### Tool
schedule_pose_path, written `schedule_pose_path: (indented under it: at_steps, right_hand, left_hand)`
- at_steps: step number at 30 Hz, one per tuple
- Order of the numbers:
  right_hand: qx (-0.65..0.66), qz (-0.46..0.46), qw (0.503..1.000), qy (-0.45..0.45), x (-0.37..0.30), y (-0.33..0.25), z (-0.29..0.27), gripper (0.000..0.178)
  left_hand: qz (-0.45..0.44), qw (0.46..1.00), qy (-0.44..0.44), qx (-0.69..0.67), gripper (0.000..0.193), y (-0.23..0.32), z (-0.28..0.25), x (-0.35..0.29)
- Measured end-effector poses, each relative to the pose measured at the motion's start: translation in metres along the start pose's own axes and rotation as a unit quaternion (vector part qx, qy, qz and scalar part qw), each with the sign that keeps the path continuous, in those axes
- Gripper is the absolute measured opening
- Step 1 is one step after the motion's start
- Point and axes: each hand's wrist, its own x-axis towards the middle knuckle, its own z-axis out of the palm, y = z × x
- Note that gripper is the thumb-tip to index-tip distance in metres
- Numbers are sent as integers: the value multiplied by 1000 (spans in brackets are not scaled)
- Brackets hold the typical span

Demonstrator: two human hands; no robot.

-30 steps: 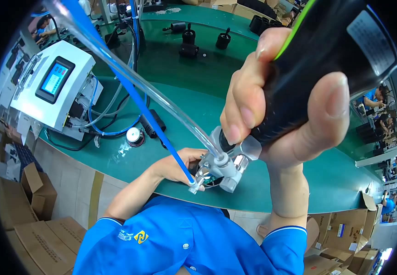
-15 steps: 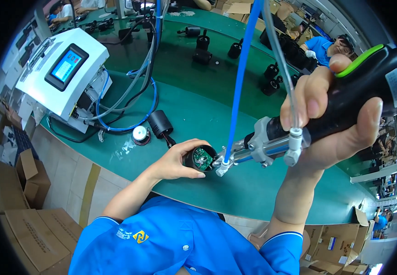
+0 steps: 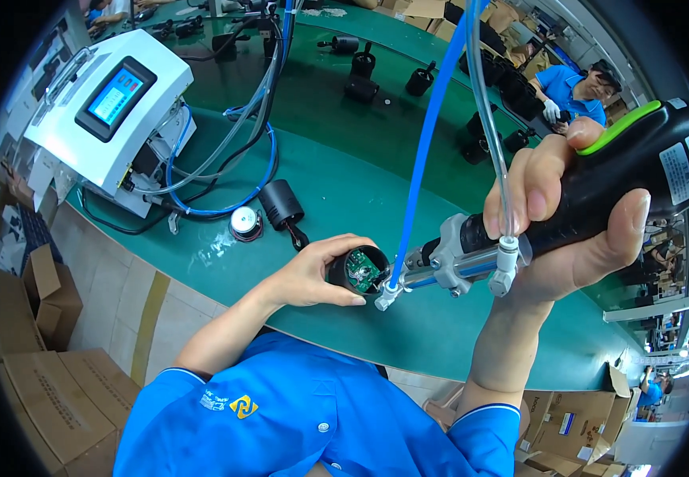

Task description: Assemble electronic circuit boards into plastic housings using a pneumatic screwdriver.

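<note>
My left hand grips the black housing, circuit board showing; my right hand clasps the driver, its nose between my hands. Apparent step: alignment; next calls for holding the housing steady.

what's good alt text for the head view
A person at a green workbench holds a black handheld tool in the right grip, aimed toward an open black cylinder in the left grip. Inside the cylinder is a green circuit board.

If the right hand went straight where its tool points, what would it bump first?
Probably the black cup the left hand holds, green board inside, though depth is unclear.
</note>
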Motion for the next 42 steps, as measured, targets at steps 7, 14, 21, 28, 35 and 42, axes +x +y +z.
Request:
schedule_pose_path:
  at_steps: [7, 14, 21, 28, 35, 42]
  right_hand:
    - [9, 7, 1000, 3, -7, 1, 2, 46]
    - [18, 22, 999, 17, -25, 5, -9, 47]
    - [-19, -3, 997, 74, -21, -18, -18, 48]
    - [-68, 9, 996, 63, -21, -19, -23, 47]
    - [-53, -3, 991, 121, -21, -12, -17, 47]
    - [-221, 2, 962, 159, -2, -35, -39, 47]
  left_hand:
    - [-16, 999, -4, -43, 57, -3, 8, -4]
    - [-5, 999, -37, 2, 56, -17, 17, 2]
    - [-85, 991, -35, -101, 57, -6, 35, 19]
    - [-68, 993, -16, -91, 60, -16, 37, 20]
    - [-68, 992, 45, -99, 61, -15, 30, 20]
    - [-45, 995, 20, 85, 59, -22, 18, 58]
